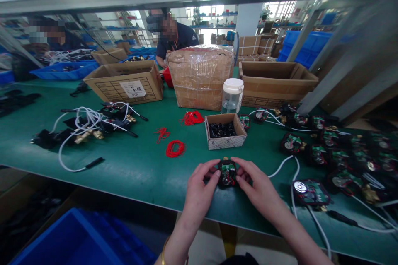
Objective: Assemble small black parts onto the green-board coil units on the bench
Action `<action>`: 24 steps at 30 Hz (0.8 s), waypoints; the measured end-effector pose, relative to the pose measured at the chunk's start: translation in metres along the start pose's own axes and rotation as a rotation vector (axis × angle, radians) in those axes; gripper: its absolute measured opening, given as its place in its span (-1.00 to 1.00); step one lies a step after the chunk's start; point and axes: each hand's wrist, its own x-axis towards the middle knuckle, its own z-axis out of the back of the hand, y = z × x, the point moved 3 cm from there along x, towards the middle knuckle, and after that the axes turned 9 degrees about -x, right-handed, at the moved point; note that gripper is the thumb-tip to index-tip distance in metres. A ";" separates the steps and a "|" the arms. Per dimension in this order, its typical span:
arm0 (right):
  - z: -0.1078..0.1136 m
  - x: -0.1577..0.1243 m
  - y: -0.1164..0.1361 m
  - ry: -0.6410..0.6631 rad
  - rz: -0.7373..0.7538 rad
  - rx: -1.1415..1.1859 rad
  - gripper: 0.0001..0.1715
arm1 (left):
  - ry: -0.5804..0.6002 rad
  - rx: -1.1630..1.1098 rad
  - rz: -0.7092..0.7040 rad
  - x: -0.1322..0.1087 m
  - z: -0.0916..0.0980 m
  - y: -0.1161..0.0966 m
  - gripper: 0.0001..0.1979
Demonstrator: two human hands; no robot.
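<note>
Hands [200, 188] (two) on one module [227, 172], seemingly.

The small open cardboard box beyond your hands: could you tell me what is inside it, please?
Small black parts lie heaped in the box, covering its floor. Anything beneath them is hidden, and they are too small to identify.

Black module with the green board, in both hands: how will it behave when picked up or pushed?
Probably stiff and light: the black module sits between fingertips of the left hand and right hand without sagging. Likely fragile on top: its green board and red wires lie exposed. Squat shape, so it should slide rather than roll.
</note>
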 end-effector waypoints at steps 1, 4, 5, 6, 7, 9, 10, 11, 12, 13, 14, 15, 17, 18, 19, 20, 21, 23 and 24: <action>0.000 -0.001 0.000 0.005 -0.001 -0.004 -0.42 | -0.004 0.002 0.002 0.000 0.000 0.000 -0.70; -0.002 -0.003 -0.001 0.023 -0.005 -0.013 -0.37 | -0.010 0.005 0.002 -0.002 -0.001 0.000 -0.69; -0.003 -0.003 -0.001 0.029 -0.005 -0.016 -0.36 | -0.006 0.005 0.002 -0.003 -0.001 0.000 -0.67; -0.003 -0.003 -0.002 0.032 -0.004 -0.018 -0.35 | -0.001 0.004 0.003 -0.003 -0.001 0.001 -0.65; -0.004 -0.004 -0.002 0.034 -0.004 -0.020 -0.34 | 0.007 0.004 0.007 -0.004 -0.001 0.001 -0.62; -0.006 -0.004 -0.003 0.033 -0.005 -0.025 -0.34 | 0.028 0.003 0.024 -0.005 0.000 0.002 -0.56; -0.006 -0.004 -0.004 0.032 -0.007 -0.025 -0.34 | 0.039 0.000 0.037 -0.005 0.000 0.003 -0.53; -0.007 -0.005 -0.005 0.029 -0.011 -0.023 -0.33 | 0.049 -0.004 0.050 -0.006 0.001 0.003 -0.50; -0.008 -0.005 -0.005 0.027 -0.015 -0.019 -0.33 | 0.058 -0.009 0.061 -0.006 0.000 0.003 -0.48; -0.009 -0.005 -0.006 0.022 -0.020 -0.014 -0.32 | 0.064 -0.014 0.070 -0.006 0.000 0.003 -0.47; -0.010 -0.005 -0.007 0.017 -0.025 -0.010 -0.31 | 0.070 -0.016 0.076 -0.006 0.000 0.003 -0.45; -0.010 -0.005 -0.008 0.012 -0.030 -0.007 -0.30 | 0.077 -0.017 0.082 -0.006 -0.001 0.003 -0.44; -0.011 -0.005 -0.009 0.002 -0.034 -0.005 -0.29 | 0.094 -0.023 0.097 -0.006 -0.003 0.002 -0.41; -0.012 -0.005 -0.010 -0.001 -0.033 -0.005 -0.29 | 0.103 -0.031 0.109 -0.006 -0.005 0.002 -0.39; -0.012 -0.005 -0.010 -0.001 -0.034 -0.004 -0.29 | 0.109 -0.042 0.125 -0.006 -0.006 0.002 -0.38; -0.012 -0.004 -0.010 0.002 -0.035 -0.003 -0.29 | 0.110 -0.055 0.142 -0.006 -0.007 0.002 -0.37; -0.012 -0.004 -0.010 0.006 -0.037 -0.002 -0.27 | 0.106 -0.065 0.158 -0.006 -0.009 0.001 -0.38; -0.013 -0.004 -0.010 0.017 -0.047 0.003 -0.23 | 0.087 -0.076 0.179 -0.006 -0.011 0.001 -0.39; -0.013 -0.003 -0.009 0.020 -0.055 0.011 -0.21 | 0.077 -0.077 0.185 -0.006 -0.013 0.000 -0.40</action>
